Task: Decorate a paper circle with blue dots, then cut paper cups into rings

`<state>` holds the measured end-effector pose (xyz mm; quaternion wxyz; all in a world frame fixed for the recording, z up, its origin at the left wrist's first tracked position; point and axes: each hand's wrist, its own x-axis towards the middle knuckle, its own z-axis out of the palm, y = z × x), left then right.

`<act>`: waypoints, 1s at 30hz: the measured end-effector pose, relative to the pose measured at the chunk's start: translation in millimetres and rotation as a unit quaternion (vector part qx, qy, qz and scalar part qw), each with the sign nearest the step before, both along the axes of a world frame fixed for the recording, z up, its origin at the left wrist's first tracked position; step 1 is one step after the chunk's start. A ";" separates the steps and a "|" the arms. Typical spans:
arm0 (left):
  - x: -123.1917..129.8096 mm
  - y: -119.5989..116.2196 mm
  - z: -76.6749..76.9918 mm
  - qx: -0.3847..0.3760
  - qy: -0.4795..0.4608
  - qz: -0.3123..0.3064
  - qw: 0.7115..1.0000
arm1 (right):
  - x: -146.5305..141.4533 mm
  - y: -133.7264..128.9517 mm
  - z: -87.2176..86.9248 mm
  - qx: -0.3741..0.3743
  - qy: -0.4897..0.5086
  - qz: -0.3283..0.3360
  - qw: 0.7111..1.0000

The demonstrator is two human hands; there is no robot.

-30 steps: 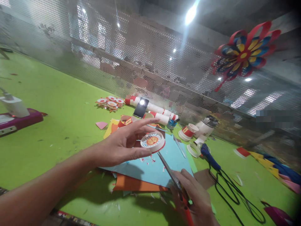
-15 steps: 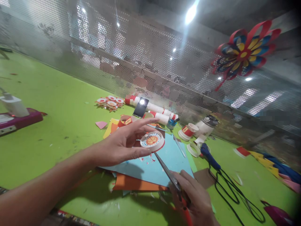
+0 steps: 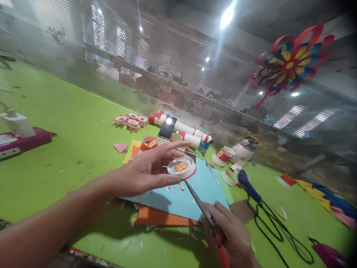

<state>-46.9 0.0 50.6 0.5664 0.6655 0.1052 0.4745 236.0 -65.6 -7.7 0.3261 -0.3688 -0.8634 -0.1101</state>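
Between the thumb and fingers of my left hand (image 3: 147, 169) is a round paper cup bottom (image 3: 182, 167), a shallow white disc with a printed orange centre and blue dots. Its far edge is partly behind my fingers. My right hand (image 3: 227, 230) grips a pair of scissors (image 3: 202, 206) with red handles. The blade tips point up and left, close to the disc's lower rim; I cannot tell whether they touch it. Beneath both hands lies light blue paper (image 3: 178, 203) with small red and white scraps on it, over an orange sheet (image 3: 164, 216).
Farther back are cut paper flowers (image 3: 131, 122), a phone (image 3: 167, 127), stacked paper cups (image 3: 189, 128), a cut cup (image 3: 223, 155) and a white bottle (image 3: 245, 148). A blue-handled tool (image 3: 249, 185) with a black cord lies right. A purple power strip (image 3: 36, 139) sits left.
Almost nothing differs. The disc and both hands hold nearly the same places, with only a very slight shift of the disc to the right in the picture.
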 end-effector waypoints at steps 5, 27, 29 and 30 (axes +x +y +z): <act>-0.6 1.0 -2.3 0.009 0.013 0.009 1.000 | -3.2 -2.6 -4.0 0.011 0.026 -0.033 0.999; 1.8 2.1 -2.6 -0.019 -0.008 -0.008 1.000 | 0.3 -4.2 -10.3 0.062 0.026 -0.062 0.996; 1.6 0.7 -1.3 -0.008 -0.018 0.001 1.000 | -1.1 -2.3 -8.4 0.043 0.031 -0.040 0.998; 1.3 -0.3 -0.6 0.002 -0.021 0.006 1.000 | -1.9 -1.5 -7.5 0.033 0.034 -0.028 0.998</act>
